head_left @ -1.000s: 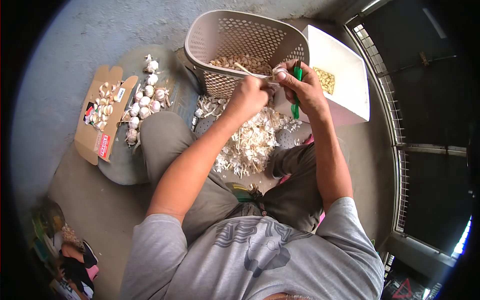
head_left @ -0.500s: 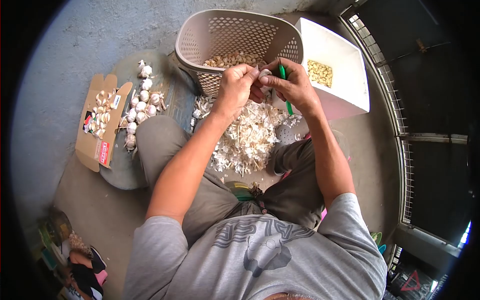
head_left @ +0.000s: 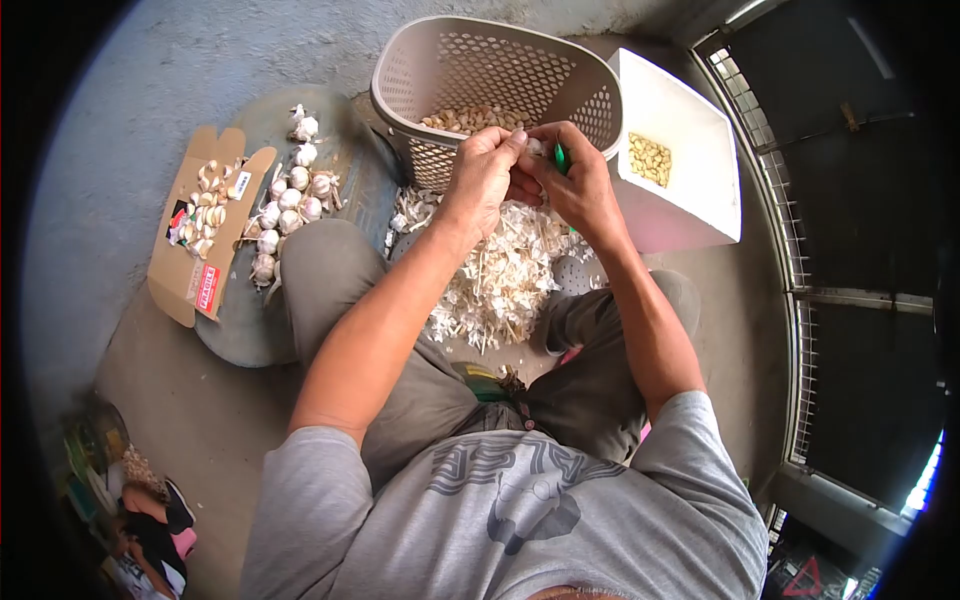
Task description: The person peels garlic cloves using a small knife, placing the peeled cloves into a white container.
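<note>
In front of the basket, my left hand (head_left: 478, 182) is closed, its thumb and fingers pinching a small whitish garlic clove (head_left: 534, 148). My right hand (head_left: 582, 182) curls around a green-handled tool (head_left: 561, 159), probably a small knife, and its fingers meet the same clove from the other side. The tool's blade cannot be made out. Below both hands lies a heap of pale garlic skins (head_left: 492, 275). Behind them, a beige perforated basket (head_left: 398, 112) holds many unpeeled cloves (head_left: 470, 120).
On the right, a white foam box (head_left: 700, 135) contains peeled cloves (head_left: 650, 160). Whole garlic bulbs (head_left: 290, 200) and a cardboard piece (head_left: 180, 275) with loose cloves rest on a grey-green surface at left. Another person (head_left: 150, 540) is partly visible at lower left.
The camera view has shifted slightly. My right hand has turned, so less of the green handle shows. Both hands stay together at the clove.
</note>
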